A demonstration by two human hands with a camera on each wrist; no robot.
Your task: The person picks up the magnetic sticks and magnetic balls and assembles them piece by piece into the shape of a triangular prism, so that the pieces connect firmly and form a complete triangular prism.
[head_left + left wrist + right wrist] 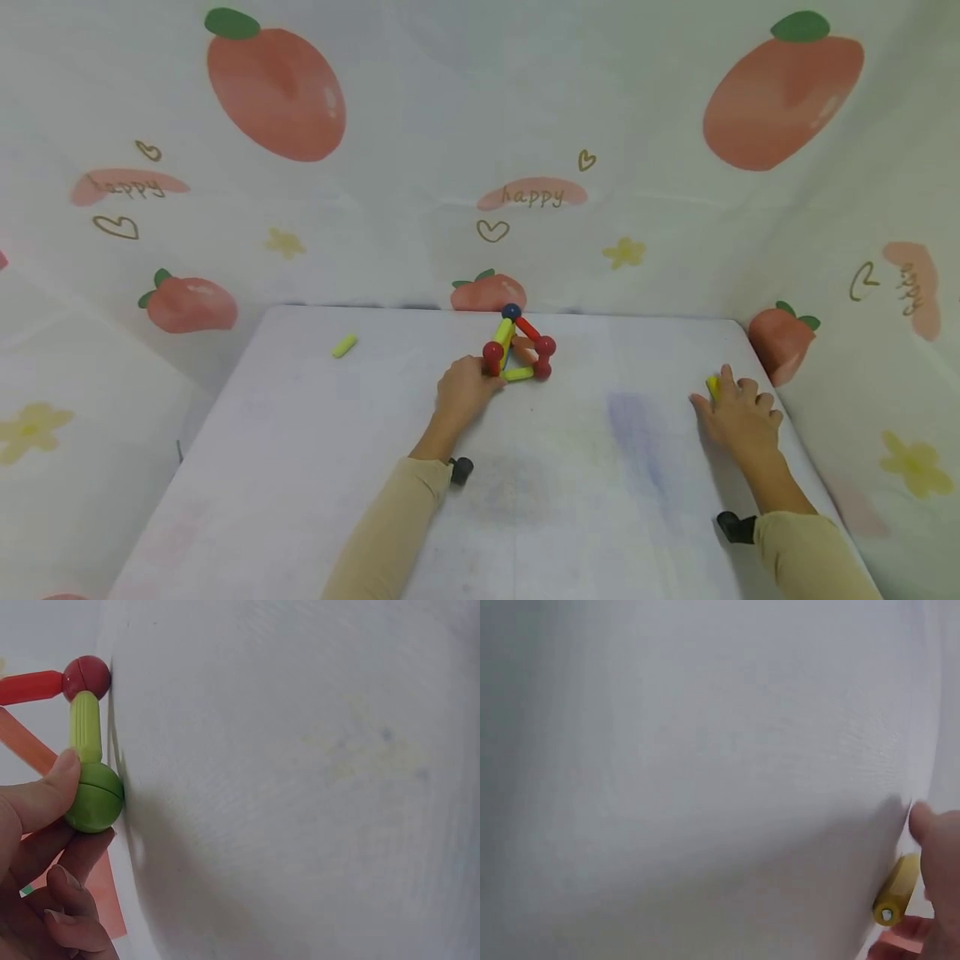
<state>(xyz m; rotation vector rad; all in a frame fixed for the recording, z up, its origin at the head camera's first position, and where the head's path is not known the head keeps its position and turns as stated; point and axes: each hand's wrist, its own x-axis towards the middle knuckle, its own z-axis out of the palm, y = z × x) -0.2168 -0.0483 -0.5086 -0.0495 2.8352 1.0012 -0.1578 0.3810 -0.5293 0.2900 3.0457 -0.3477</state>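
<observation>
My left hand point(463, 392) pinches a green ball point(96, 799) at the near corner of a small frame built of toy rods and balls. A yellow-green rod point(85, 727) links that ball to a red ball point(86, 677). On top of the frame is a dark blue ball point(512, 311), with a red rod point(528, 328) sloping down from it. Far to the right, my right hand point(742, 421) reaches over a yellow rod point(896, 892) lying on the table. Its fingers are spread, and the thumb appears apart from the rod.
A loose yellow-green rod point(345, 346) lies at the back left of the white table point(555, 517). Behind and beside the table hangs a fruit-patterned cloth point(420, 108). Dark wrist devices show at both cuffs.
</observation>
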